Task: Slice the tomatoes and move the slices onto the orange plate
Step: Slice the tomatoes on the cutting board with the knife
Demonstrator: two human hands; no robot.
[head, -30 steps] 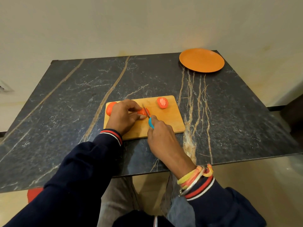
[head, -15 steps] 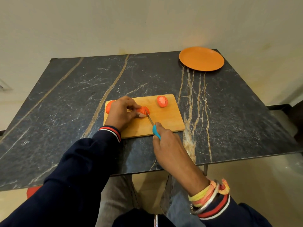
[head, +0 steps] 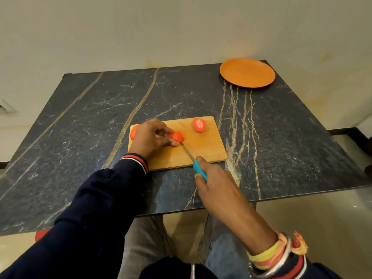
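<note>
A wooden cutting board lies on the dark marble table. My left hand holds a partly sliced tomato half between fingertips and thumb on the board. My right hand grips a knife by its blue handle; the blade points up-left and its tip meets the tomato's near edge. Another tomato half lies cut side up at the board's far right. A whole tomato peeks out behind my left hand. The orange plate sits bare at the table's far right corner.
The marble table reaches the cream wall at the back and ends just before my lap. A red object shows below the table's front left edge. A dark ledge runs on the right.
My right hand has drawn the knife back toward me, off the board's front edge, so the blade slid through the tomato. My left hand stayed on the tomato.
</note>
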